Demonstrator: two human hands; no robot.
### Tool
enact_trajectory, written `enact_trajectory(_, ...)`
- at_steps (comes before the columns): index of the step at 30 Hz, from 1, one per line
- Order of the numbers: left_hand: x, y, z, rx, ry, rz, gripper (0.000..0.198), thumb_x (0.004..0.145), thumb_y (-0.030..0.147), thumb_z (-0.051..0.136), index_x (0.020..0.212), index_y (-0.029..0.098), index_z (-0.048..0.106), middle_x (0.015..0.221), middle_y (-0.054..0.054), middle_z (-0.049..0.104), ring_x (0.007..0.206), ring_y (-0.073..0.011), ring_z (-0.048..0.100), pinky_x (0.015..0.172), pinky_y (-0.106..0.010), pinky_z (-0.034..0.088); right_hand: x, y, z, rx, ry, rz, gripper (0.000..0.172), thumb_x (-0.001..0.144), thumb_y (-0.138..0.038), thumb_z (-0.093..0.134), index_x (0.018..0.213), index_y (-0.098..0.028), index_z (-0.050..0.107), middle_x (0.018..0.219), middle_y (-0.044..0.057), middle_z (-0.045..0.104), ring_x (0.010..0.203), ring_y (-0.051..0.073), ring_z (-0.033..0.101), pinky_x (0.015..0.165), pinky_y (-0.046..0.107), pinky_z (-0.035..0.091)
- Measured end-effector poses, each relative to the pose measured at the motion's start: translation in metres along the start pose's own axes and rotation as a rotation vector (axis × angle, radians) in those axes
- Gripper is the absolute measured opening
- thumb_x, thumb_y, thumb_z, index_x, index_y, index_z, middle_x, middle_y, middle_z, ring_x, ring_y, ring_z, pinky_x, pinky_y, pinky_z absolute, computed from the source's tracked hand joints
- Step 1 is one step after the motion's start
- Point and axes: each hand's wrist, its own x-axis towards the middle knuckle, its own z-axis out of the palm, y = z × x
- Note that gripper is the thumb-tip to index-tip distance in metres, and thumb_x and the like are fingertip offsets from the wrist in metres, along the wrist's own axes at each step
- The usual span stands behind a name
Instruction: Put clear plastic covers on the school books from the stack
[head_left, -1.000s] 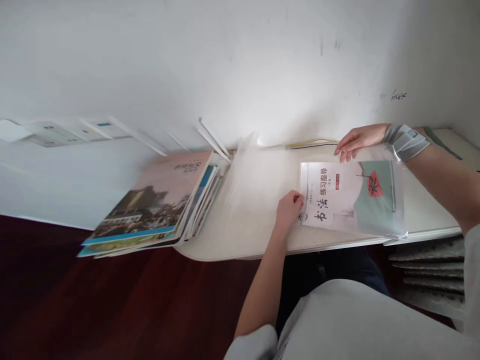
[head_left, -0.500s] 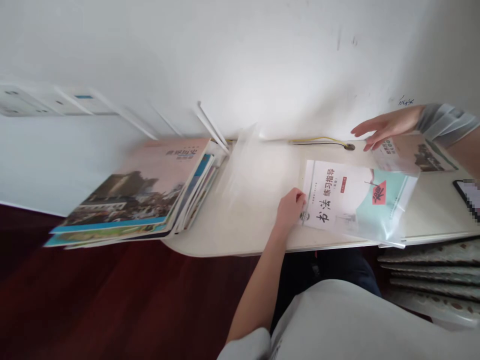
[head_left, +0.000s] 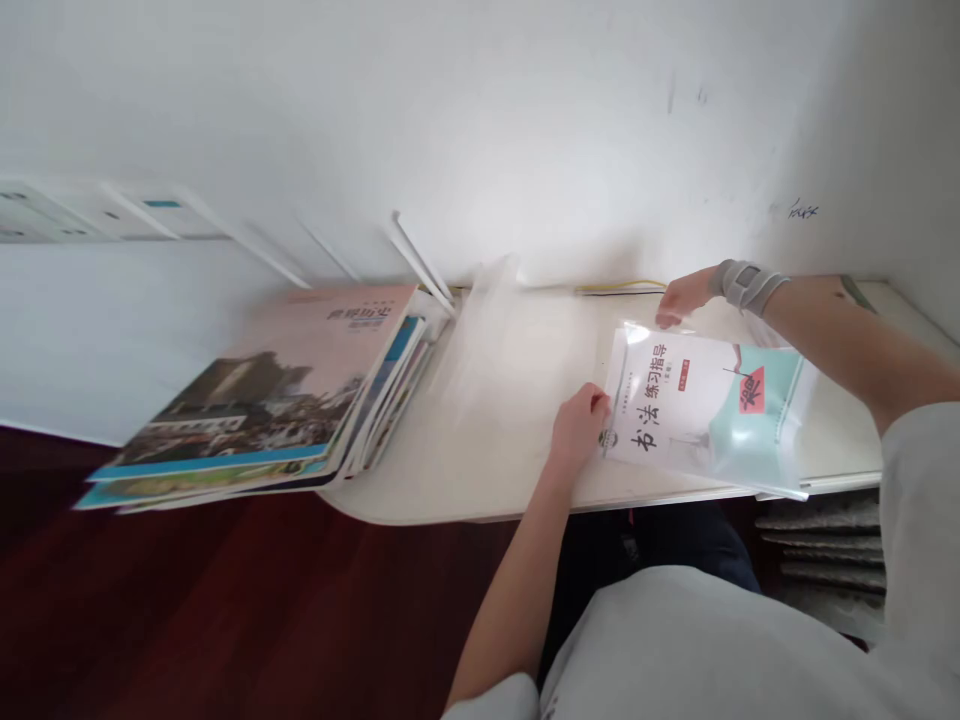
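Calligraphy workbook lying face up on the right part of a narrow white desk, title in dark Chinese characters, cover pale on the left and mint green on the right, with a red diamond. Laid over the cover, clear plastic film, shiny with glare and jutting out at the near right corner.

At the left edge of the workbook, left hand, fingers curled together and clamped on that edge. Just beyond the far edge, right hand, wearing a grey wristband, fingers bent downward near the film; blurred, so cannot tell whether pinching it or only close by.

Farther left on the desk, a second piece of clear film, partly raised. At the desk's left end, overhanging the near side, a stack of books, topped by a pink cover with a picture of buildings. Along the far edge, a yellow cable against a white wall. Below, on the left, dark red floor.
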Motion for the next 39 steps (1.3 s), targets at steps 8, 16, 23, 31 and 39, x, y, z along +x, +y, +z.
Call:
enact_trajectory(8, 0.002, 0.003, 0.002, 0.104, 0.017, -0.001, 0.015, 0.085, 0.027, 0.043, 0.073, 0.023, 0.050, 0.068, 0.001, 0.060, 0.064, -0.0150, 0.053, 0.063, -0.028, 0.037, -0.005, -0.034, -0.003, 0.337, -0.306, -0.199, 0.021, 0.061, -0.034, 0.076, 0.069, -0.018, 0.066, 0.067, -0.002, 0.064, 0.068, 0.013, 0.059, 0.074, 0.031, 0.047)
enact_trajectory(16, 0.000, 0.005, 0.001, 0.106, 0.001, 0.000, 0.016, 0.085, 0.028, 0.042, 0.074, 0.022, 0.051, 0.072, 0.000, 0.062, 0.068, -0.0156, 0.056, 0.065, -0.028, 0.039, -0.006, -0.032, 0.010, 0.318, -0.176, -0.285, 0.017, 0.062, -0.031, 0.074, 0.059, -0.018, 0.063, 0.056, -0.004, 0.058, 0.057, 0.010, 0.051, 0.065, 0.029, 0.044)
enact_trajectory(23, 0.000, 0.006, 0.000, 0.198, 0.010, 0.015, 0.019, 0.088, 0.028, 0.040, 0.073, 0.021, 0.050, 0.075, -0.003, 0.063, 0.071, -0.0168, 0.056, 0.067, -0.029, 0.040, -0.007, -0.037, 0.010, 0.291, -0.182, -0.381, 0.018, 0.063, -0.032, 0.073, 0.057, -0.020, 0.061, 0.052, -0.005, 0.054, 0.053, 0.009, 0.045, 0.058, 0.027, 0.041)
enact_trajectory(31, -0.002, 0.003, 0.002, 0.307, 0.032, 0.015, 0.019, 0.086, 0.023, 0.040, 0.069, 0.021, 0.048, 0.075, -0.004, 0.059, 0.071, -0.0176, 0.055, 0.066, -0.030, 0.039, -0.010, -0.042, 0.004, 0.172, -0.151, -0.373, 0.019, 0.069, -0.030, 0.070, 0.058, -0.020, 0.058, 0.057, -0.004, 0.052, 0.059, 0.010, 0.044, 0.063, 0.029, 0.039)
enact_trajectory(39, -0.001, 0.001, 0.005, 0.283, 0.197, 0.094, 0.030, 0.087, 0.033, 0.047, 0.111, 0.016, 0.051, 0.106, -0.011, 0.060, 0.100, -0.0235, 0.056, 0.089, -0.037, 0.042, -0.052, -0.037, -0.012, 0.131, 0.443, -0.124, 0.017, 0.085, -0.031, 0.052, 0.077, -0.018, 0.060, 0.076, 0.003, 0.060, 0.071, 0.015, 0.052, 0.071, 0.031, 0.041)
